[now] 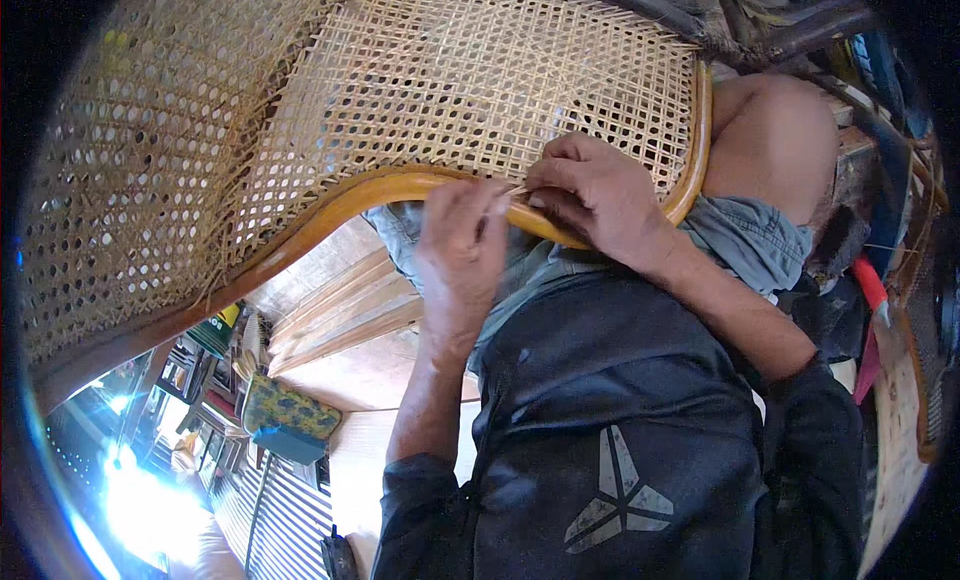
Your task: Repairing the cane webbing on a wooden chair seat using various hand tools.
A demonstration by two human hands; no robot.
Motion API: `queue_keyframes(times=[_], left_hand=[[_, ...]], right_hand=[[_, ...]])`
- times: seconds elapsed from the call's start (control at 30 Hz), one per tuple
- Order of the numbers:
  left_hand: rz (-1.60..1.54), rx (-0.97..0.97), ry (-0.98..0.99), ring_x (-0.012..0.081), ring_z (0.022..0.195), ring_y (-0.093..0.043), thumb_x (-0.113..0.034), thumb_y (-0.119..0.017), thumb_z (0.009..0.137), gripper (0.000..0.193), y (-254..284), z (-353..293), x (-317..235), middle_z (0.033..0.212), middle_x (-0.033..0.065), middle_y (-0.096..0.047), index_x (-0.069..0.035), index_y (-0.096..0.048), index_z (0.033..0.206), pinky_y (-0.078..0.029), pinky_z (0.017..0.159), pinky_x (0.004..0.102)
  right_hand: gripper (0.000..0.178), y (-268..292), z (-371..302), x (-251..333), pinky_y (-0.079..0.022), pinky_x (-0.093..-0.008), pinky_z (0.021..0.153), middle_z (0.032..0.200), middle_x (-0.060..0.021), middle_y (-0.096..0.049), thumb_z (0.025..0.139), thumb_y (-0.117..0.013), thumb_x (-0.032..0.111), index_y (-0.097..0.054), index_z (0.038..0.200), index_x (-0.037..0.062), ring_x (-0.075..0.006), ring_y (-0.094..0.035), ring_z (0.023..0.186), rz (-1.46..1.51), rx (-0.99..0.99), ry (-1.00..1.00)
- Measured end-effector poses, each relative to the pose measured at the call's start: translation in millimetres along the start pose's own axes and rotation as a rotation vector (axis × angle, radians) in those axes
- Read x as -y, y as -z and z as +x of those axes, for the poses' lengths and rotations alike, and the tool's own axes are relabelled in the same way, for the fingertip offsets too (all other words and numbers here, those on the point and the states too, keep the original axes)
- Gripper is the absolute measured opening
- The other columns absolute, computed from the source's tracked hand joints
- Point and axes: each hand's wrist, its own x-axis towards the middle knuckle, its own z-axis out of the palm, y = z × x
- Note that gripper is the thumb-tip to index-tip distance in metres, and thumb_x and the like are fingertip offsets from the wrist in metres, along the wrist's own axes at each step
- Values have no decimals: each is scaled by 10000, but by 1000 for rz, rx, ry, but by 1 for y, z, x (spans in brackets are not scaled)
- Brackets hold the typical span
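Note:
A woven cane panel (450, 70) with small open holes spreads across the top of the view, bordered by a curved, varnished wooden frame (395, 185). Both my hands are at the near edge of the weave, where it meets this frame. My left hand (462, 242), slightly blurred, has its fingers drawn together by a thin pale cane strand (517, 191). Just to its right, my right hand (600, 195) is bent over the frame, thumb and fingers pinched on the same strand. The fingertips nearly meet, and part of the strand is hidden by them.
The frame's near edge rests over my lap, beside a bare knee (775, 140). Wooden boards (345, 305) lie lower left, near a patterned cushion-like item (290, 410). Dark curved poles (815, 28) cross the upper right. A red-handled tool (870, 285) is at far right.

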Motion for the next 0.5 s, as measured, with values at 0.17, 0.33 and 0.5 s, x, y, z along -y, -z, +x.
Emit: queue_keyframes(times=[0.17,0.33,0.5], left_hand=[[155,-8,-12,232,798,-630,-94,-682,833,192,9,-4,8,974,112,-587,-58,-660,1021,-527,682,318],[21,54,72,244,862,-594,-45,-650,843,132,8,0,8,943,117,-572,-29,-646,974,-493,750,348],[72,98,12,223,819,-588,-29,-641,846,120,14,4,8,912,107,-564,-36,-638,966,-486,712,329]], right_hand=[[197,-4,4,5,-515,-374,671,912,-79,-612,815,-667,190,-620,989,110,-287,-625,837,-39,-128,-39],[194,-6,1,8,-510,-371,634,885,-67,-603,811,-658,168,-611,992,116,-270,-632,830,-111,-45,89],[148,-6,3,5,-509,-377,665,915,-85,-613,786,-659,114,-601,919,84,-294,-630,830,-21,-108,45]])
